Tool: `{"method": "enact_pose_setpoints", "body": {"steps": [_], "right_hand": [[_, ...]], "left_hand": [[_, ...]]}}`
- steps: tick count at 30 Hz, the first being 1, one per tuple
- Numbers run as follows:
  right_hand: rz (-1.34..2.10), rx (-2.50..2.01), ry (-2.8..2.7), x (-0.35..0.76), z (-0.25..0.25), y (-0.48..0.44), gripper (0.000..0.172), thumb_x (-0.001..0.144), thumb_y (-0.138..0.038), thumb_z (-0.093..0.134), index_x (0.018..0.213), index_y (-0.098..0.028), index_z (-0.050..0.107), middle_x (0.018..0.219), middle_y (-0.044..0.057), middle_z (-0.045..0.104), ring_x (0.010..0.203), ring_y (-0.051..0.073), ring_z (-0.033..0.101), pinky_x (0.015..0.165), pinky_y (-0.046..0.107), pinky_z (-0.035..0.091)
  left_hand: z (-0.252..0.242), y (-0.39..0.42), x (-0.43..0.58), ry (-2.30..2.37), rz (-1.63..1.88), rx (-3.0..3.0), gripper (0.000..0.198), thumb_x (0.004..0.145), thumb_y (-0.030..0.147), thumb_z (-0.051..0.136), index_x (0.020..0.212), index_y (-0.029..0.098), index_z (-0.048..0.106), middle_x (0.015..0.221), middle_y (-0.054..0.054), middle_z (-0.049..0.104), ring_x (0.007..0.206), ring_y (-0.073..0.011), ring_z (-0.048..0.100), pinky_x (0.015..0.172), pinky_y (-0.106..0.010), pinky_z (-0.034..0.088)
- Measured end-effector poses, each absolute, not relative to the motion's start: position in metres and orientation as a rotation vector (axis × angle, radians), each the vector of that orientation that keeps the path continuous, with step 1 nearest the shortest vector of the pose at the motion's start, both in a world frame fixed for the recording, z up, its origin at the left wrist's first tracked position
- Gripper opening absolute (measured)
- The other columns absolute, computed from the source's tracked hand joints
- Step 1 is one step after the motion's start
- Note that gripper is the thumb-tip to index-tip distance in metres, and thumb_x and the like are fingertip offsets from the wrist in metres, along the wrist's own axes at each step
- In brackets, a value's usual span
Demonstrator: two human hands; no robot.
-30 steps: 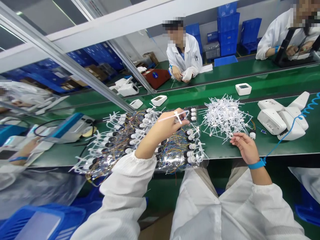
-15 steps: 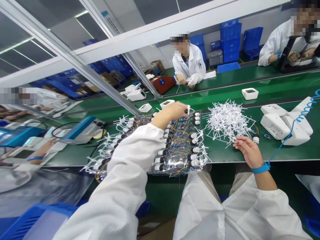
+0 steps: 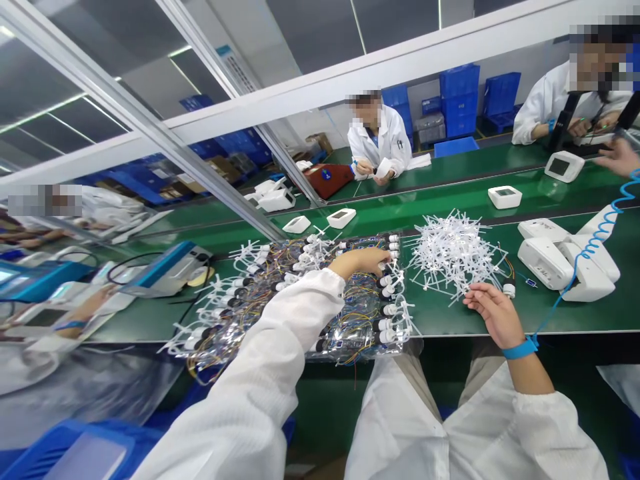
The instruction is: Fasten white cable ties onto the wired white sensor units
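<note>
My left hand [image 3: 367, 261] reaches over rows of wired parts with white-and-black cylindrical ends [image 3: 387, 325], which lie in clear plastic trays [image 3: 350, 350]. Its fingers are closed beside the upper cylinders of the right-hand row; what they grip is hidden. Loops of white cable tie are fastened on many of these cylinders. At the near edge of a heap of loose white cable ties [image 3: 453, 250], my right hand [image 3: 493, 313] pinches a cable tie between thumb and fingertips. A blue wrist strap [image 3: 520, 348] circles my right wrist.
Right of the heap lie a single wired cylinder [image 3: 509, 288] and white device housings [image 3: 570, 257], crossed by a coiled blue cord [image 3: 597, 233]. White devices [image 3: 505, 197] sit on the green belt beyond. Co-workers sit across and at left, near a blue-and-white machine [image 3: 167, 270].
My left hand has come down and nearer, from above the far end of the right-hand row to its upper cylinders. My right hand stays by the heap. A co-worker's hand and another white device appear at upper right.
</note>
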State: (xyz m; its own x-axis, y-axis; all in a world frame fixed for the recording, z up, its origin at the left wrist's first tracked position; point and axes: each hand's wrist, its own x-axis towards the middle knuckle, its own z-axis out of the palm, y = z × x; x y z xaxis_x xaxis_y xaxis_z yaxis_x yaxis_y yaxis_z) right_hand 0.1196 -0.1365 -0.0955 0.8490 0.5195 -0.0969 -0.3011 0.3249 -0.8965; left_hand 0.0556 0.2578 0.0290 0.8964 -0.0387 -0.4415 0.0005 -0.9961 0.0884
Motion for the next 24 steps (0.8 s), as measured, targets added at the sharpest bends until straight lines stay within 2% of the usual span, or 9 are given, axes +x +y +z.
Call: {"method": "enact_pose_setpoints", "body": {"steps": [3, 8, 15, 18, 22, 24], "right_hand": [[0.545, -1.119, -0.228, 0.12, -0.094, -0.136, 0.042, 0.081, -0.056, 0.095, 0.106, -0.024, 0.084, 0.095, 0.007, 0.082, 0.089, 0.024, 0.077, 0.081, 0.039, 0.065], [0.557, -1.123, -0.233, 0.12, -0.091, -0.137, 0.042, 0.08, -0.057, 0.096, 0.105, -0.024, 0.085, 0.095, 0.007, 0.083, 0.091, 0.024, 0.077, 0.083, 0.038, 0.065], [0.56, -1.111, -0.215, 0.119, -0.09, -0.138, 0.044, 0.077, -0.058, 0.098, 0.104, -0.025, 0.085, 0.093, 0.007, 0.083, 0.088, 0.023, 0.077, 0.08, 0.037, 0.065], [0.556, -1.109, -0.212, 0.119, -0.089, -0.138, 0.045, 0.076, -0.058, 0.098, 0.103, -0.025, 0.085, 0.093, 0.007, 0.083, 0.088, 0.023, 0.077, 0.08, 0.037, 0.065], [0.556, -1.109, -0.214, 0.12, -0.089, -0.138, 0.045, 0.076, -0.058, 0.099, 0.103, -0.025, 0.085, 0.093, 0.006, 0.083, 0.088, 0.023, 0.077, 0.081, 0.037, 0.065], [0.56, -1.108, -0.218, 0.12, -0.09, -0.138, 0.044, 0.078, -0.057, 0.098, 0.104, -0.025, 0.085, 0.094, 0.007, 0.083, 0.09, 0.023, 0.077, 0.082, 0.037, 0.065]], "left_hand": [[0.034, 0.266, 0.048, -0.07, -0.624, 2.912, 0.044, 0.082, 0.02, 0.078, 0.126, 0.023, 0.074, 0.123, -0.004, 0.081, 0.102, -0.0223, 0.073, 0.091, -0.027, 0.054], [0.028, 0.26, 0.053, -0.231, -0.506, 2.816, 0.025, 0.09, 0.024, 0.074, 0.115, 0.021, 0.075, 0.11, -0.003, 0.081, 0.095, -0.0213, 0.071, 0.085, -0.027, 0.049], [0.013, 0.261, 0.051, -0.411, -0.333, 2.833, 0.029, 0.097, 0.02, 0.072, 0.125, 0.019, 0.075, 0.125, -0.009, 0.08, 0.11, -0.0233, 0.074, 0.097, -0.03, 0.054], [0.011, 0.263, 0.042, -0.44, -0.284, 2.911, 0.039, 0.098, 0.017, 0.07, 0.136, 0.021, 0.073, 0.129, -0.01, 0.08, 0.114, -0.0238, 0.075, 0.102, -0.032, 0.055], [0.008, 0.254, 0.036, -0.337, -0.227, 3.026, 0.06, 0.099, 0.014, 0.068, 0.158, 0.018, 0.058, 0.14, -0.016, 0.076, 0.121, -0.0263, 0.075, 0.107, -0.035, 0.055], [0.006, 0.247, 0.034, -0.266, -0.223, 3.02, 0.058, 0.101, 0.016, 0.067, 0.158, 0.017, 0.058, 0.14, -0.017, 0.076, 0.123, -0.0276, 0.074, 0.108, -0.037, 0.055]]}}
